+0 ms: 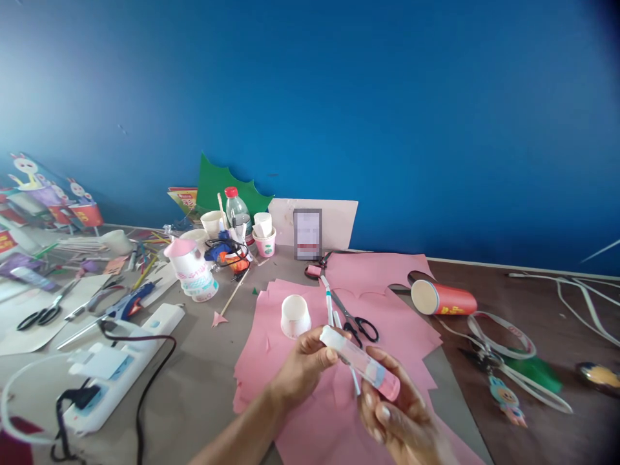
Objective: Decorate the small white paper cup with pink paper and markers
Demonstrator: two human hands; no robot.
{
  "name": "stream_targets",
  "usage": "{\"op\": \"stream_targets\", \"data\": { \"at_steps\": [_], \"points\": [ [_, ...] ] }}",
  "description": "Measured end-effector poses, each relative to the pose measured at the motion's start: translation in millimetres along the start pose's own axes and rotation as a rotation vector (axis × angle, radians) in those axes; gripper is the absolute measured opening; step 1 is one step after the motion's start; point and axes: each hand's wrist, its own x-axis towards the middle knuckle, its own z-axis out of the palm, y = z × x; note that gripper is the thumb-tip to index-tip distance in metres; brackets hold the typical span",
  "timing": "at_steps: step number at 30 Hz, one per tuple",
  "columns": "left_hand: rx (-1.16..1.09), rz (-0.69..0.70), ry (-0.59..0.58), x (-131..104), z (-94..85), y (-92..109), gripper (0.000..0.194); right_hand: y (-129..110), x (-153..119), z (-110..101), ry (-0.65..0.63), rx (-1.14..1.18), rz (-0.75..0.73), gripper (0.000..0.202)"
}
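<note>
Both hands hold a translucent pink tube, which looks like a glue stick, tilted above the pink paper. My left hand pinches its white end between thumb and fingers. Around the pink end, my right hand is closed with curled fingers. Just beyond the hands, a white paper cup stands on the paper. Black-handled scissors lie behind the tube, partly covered. A white marker-like stick with a teal band rests beside them.
At left are a white power strip with cords, a glue gun and a decorated cup tower. A bottle stands at the back. On the right lie a red tube and a lanyard. The blue wall closes off the back.
</note>
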Motion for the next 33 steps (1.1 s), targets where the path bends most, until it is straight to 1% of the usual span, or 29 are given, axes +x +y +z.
{"op": "stream_targets", "data": {
  "at_steps": [3,4,6,7,8,9,10,12,13,14,15,16,17,18,20,22,24,29,33],
  "points": [
    [-0.016,-0.022,-0.083,-1.0,-0.2,1.3,0.043,4.1,-1.4,3.0,0.037,-0.021,-0.055,0.050],
    [-0.020,-0.038,-0.114,-1.0,-0.2,1.7,0.046,2.5,-1.0,3.3,0.053,-0.018,-0.070,0.048],
    [-0.020,-0.060,-0.163,-0.5,-0.7,2.9,0.057,-6.2,1.6,2.5,0.082,-0.003,-0.088,0.045],
    [-0.003,-0.058,-0.175,0.0,-1.3,3.6,0.064,-12.7,3.9,1.2,0.098,0.010,-0.090,0.043],
    [0.038,-0.042,-0.168,0.6,-2.0,4.4,0.067,-19.7,6.6,-0.7,0.106,0.016,-0.093,0.040],
    [0.114,-0.008,-0.131,1.2,-3.0,5.1,0.063,-26.6,9.7,-3.1,0.138,0.020,-0.127,0.038],
    [0.235,0.036,-0.075,1.9,-4.1,5.8,0.054,-32.6,12.8,-5.9,0.162,0.013,-0.161,0.035],
    [0.584,0.153,0.048,3.0,-6.5,6.8,0.029,-39.2,18.0,-12.1,0.217,-0.042,-0.213,0.032],
    [0.750,0.228,0.067,3.4,-7.7,7.0,0.021,-39.3,19.6,-15.1,0.237,-0.095,-0.243,0.031],
    [0.894,0.301,0.058,3.7,-8.7,7.2,0.019,-37.5,20.5,-17.9,0.241,-0.165,-0.272,0.030],
    [1.005,0.368,0.021,3.8,-9.6,7.3,0.021,-34.1,20.4,-20.4,0.224,-0.243,-0.302,0.030],
    [1.086,0.413,-0.029,3.8,-10.4,7.4,0.024,-29.8,19.6,-22.6,0.184,-0.326,-0.326,0.031],
    [1.155,0.426,-0.074,3.7,-10.9,7.6,0.026,-25.2,18.2,-24.5,0.127,-0.403,-0.349,0.031],
    [1.219,0.411,-0.113,3.5,-11.4,7.8,0.027,-20.9,16.4,-25.9,0.066,-0.477,-0.369,0.032],
    [1.338,0.322,-0.177,3.1,-11.9,8.4,0.026,-14.5,12.7,-27.6,-0.030,-0.630,-0.408,0.031],
    [1.438,0.217,-0.234,3.1,-12.0,9.0,0.023,-11.8,10.4,-27.8,-0.076,-0.791,-0.458,0.029],
    [1.511,0.145,-0.274,3.5,-11.8,9.7,0.019,-11.7,10.0,-26.6,-0.100,-0.939,-0.508,0.028],
    [1.637,0.031,-0.331,6.2,-9.9,12.3,0.015,-13.1,12.6,-21.9,-0.223,-1.203,-0.567,0.031],
    [1.677,0.013,-0.352,8.1,-9.5,11.5,0.017,-12.2,11.8,-22.3,-0.284,-1.319,-0.557,0.032]
  ]
}}
